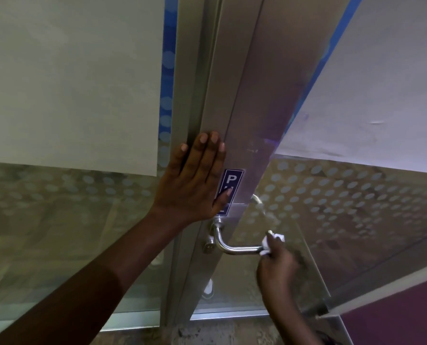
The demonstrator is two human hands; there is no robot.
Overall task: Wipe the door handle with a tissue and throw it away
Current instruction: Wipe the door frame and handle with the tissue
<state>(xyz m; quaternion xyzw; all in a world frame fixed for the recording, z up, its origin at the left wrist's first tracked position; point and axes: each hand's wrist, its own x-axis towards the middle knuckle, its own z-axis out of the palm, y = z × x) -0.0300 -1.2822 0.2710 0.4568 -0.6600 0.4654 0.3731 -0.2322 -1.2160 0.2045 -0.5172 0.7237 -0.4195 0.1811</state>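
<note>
A frosted glass panel [65, 210] dotted with pale circles fills the left of the view, its upper part covered by a plain sheet of paper [70, 80]. Beside it, a person's left hand [195, 180] lies flat against the brushed-metal door frame [242, 115], fingers straight and close together, gripping nothing; the thumb crosses a dark blue sticker [228, 192] on which the white letter P can be read, with the lower letters partly hidden. Just below the palm, the steel door handle [235, 249] curves down from its round mount and runs to the right; a second small metal fitting [208, 246] sits on the frame just left of it. At the handle's right end, the right hand [278, 263] is closed on a crumpled white tissue [273, 241], pressing it around the bar so that the wad covers the tip. The hand is slightly blurred. Behind it, the door's glass [344, 202] carries the same dot pattern beneath another pale sheet, and a purple surface [394, 312] shows at the lower right. A strip of speckled floor [207, 332] is visible along the bottom edge.
</note>
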